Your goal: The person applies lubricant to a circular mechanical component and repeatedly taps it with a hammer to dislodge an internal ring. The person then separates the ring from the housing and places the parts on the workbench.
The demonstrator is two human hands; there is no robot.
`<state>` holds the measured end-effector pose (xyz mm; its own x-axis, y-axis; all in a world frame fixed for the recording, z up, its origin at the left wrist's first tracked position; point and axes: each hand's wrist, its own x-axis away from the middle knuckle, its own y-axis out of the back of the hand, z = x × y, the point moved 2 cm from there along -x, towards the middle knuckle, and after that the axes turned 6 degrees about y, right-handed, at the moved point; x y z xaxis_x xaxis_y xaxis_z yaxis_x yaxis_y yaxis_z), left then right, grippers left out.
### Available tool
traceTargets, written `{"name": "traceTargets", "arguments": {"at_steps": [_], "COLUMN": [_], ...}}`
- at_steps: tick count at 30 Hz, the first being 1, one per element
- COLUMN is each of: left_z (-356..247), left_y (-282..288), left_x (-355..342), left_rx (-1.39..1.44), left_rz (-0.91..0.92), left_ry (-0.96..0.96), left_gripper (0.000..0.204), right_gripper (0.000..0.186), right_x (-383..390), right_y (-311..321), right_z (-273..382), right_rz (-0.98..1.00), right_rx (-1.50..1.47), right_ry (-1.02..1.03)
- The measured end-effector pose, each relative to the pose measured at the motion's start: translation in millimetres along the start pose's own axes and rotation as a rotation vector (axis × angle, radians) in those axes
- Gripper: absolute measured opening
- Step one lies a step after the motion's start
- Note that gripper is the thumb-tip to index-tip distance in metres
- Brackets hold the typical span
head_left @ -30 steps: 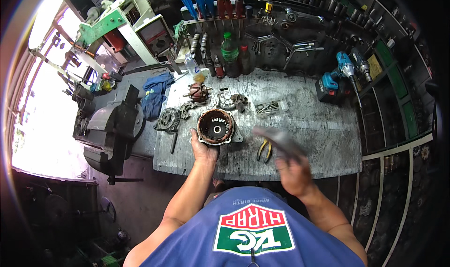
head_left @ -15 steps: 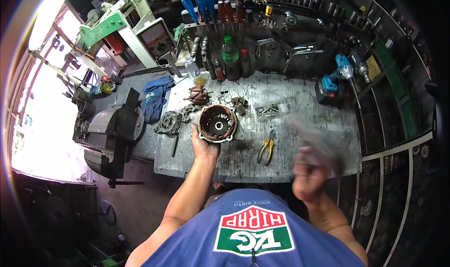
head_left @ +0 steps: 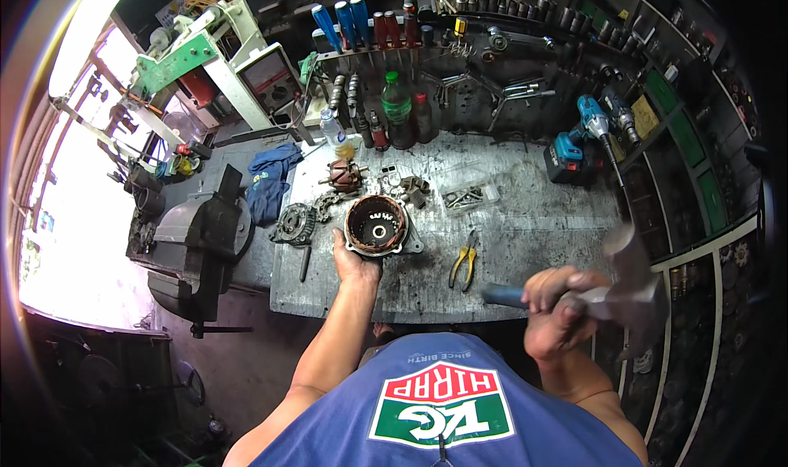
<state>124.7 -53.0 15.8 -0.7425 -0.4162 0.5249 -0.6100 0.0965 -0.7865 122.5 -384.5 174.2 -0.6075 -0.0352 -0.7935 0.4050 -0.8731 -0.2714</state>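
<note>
Below the round housing (head_left: pixel 376 225), a shirt (head_left: pixel 443 397) bears white lettering (head_left: pixel 435 422). The left hand (head_left: pixel 357 265) grips the housing's near edge; right of it, the right hand (head_left: pixel 561 311) clenches a hammer (head_left: pixel 606 303).

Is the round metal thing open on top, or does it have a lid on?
Open. No lid covers the round metal housing in the left hand, so its dark inside shows.
</note>
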Motion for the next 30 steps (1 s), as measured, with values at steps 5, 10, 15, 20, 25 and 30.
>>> {"name": "traceTargets", "arguments": {"at_steps": [5, 10, 15, 20, 25, 30], "left_z": [-4.7, -11.2, -9.4, -19.0, -20.4, -17.7], "left_y": [-2.1, 3.4, -5.0, -12.7, -1.2, 0.0], "left_x": [-4.6, -5.9, -2.0, 2.0, 2.6, 7.2], "left_rx": [-0.254, -0.029, -0.037, -0.069, -0.029, -0.130], "left_rz": [0.072, 0.029, 0.026, 0.145, 0.023, 0.059], "left_ry": [-0.179, -0.056, -0.079, -0.101, -0.083, -0.174], "left_gripper": [0.073, 0.069, 0.070, 0.072, 0.069, 0.069], "right_gripper": [0.037, 0.030, 0.030, 0.035, 0.040, 0.033], "right_x": [37.1, 15.4, 13.4, 19.7, -3.7, 33.4], "right_y": [-24.4, -6.1, -22.1, -37.5, -3.0, -35.2], "right_z": [-59.0, -18.3, -18.0, -43.9, 5.8, -46.4], "right_rz": [0.872, 0.327, 0.366, 0.659, -0.065, 0.808], "right_rx": [0.984, 0.572, 0.672, 0.813, 0.049, 0.953], "right_ry": [-1.041, -0.308, -0.063, -0.776, -0.045, -0.833]}}
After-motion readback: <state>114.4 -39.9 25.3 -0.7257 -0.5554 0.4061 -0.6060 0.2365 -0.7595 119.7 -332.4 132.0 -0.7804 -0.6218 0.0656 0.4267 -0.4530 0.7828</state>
